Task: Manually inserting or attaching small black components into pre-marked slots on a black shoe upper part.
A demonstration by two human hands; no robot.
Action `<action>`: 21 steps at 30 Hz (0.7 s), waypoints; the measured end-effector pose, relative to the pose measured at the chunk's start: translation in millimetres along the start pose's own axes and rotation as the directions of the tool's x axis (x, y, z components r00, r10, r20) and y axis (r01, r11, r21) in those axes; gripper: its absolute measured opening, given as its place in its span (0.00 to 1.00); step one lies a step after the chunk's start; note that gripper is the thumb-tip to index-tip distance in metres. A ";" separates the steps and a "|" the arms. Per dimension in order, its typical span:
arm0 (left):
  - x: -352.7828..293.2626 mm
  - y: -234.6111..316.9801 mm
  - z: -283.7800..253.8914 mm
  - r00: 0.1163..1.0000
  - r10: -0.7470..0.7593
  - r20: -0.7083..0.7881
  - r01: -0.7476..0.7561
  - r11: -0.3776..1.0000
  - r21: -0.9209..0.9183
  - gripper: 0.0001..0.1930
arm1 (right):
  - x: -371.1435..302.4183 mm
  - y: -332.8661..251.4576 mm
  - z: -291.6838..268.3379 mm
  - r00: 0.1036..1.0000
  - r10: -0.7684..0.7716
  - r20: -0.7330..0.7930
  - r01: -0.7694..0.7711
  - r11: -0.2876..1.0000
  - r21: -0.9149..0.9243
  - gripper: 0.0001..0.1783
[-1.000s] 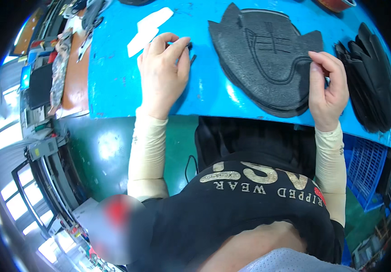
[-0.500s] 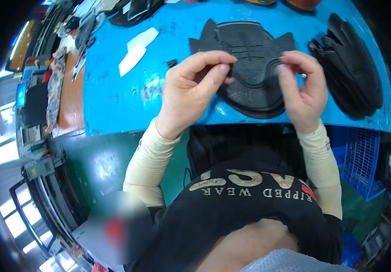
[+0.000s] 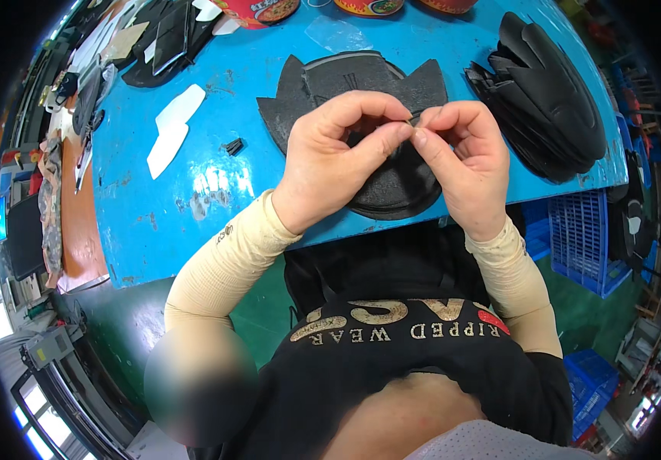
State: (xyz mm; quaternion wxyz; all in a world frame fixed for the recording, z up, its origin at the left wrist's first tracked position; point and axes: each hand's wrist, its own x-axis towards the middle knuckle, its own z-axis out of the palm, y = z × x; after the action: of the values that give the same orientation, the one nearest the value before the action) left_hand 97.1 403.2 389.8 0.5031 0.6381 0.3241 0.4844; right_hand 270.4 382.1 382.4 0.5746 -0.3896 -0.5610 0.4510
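Note:
My left hand point(image 3: 323, 161) and my right hand point(image 3: 472, 165) meet above the table, thumbs and forefingers pinched almost tip to tip. Between the fingertips a dark sliver of thin black cord point(image 3: 416, 118) shows; the rest of it is hidden by my hands or lost against the black below. Under my hands lies a flat stack of black padded pieces point(image 3: 399, 192), rounded at the near end, with pointed flaps to both sides at the far end. My hands cover its middle.
On the blue table point(image 3: 215, 230) a thick pile of folded black pieces point(image 3: 549, 107) lies right. White cut sheets point(image 3: 173, 130) and small black strips point(image 3: 232, 146) lie left. Red tubs point(image 3: 369, 6) stand along the far side. A blue crate point(image 3: 579, 238) is below the right edge.
My hands have come together; the cord that sagged in a curve between them is now mostly out of sight. The whole view has shifted, bringing more of the table's far side in.

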 end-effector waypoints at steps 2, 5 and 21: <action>-3.7 -4.1 0.4 0.998 0.070 -0.009 -0.069 0.996 0.062 0.10 | -4.1 -0.7 -0.6 0.995 0.092 0.040 -0.097 0.988 0.121 0.10; -5.7 -2.5 -4.6 0.959 0.271 0.079 -0.282 0.920 0.272 0.13 | -5.2 -10.1 -5.4 0.976 0.168 0.138 -0.194 0.959 0.205 0.11; -6.1 3.7 -0.7 0.999 0.023 -0.035 -0.022 0.999 0.028 0.19 | 12.4 -19.7 2.2 0.977 0.082 0.195 -0.093 0.994 0.050 0.12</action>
State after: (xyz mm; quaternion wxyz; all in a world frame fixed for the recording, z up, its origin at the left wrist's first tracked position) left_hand 94.2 396.9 391.5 0.4830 0.6400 0.3325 0.4965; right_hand 269.4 388.0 405.0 0.5085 -0.3514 -0.5825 0.5278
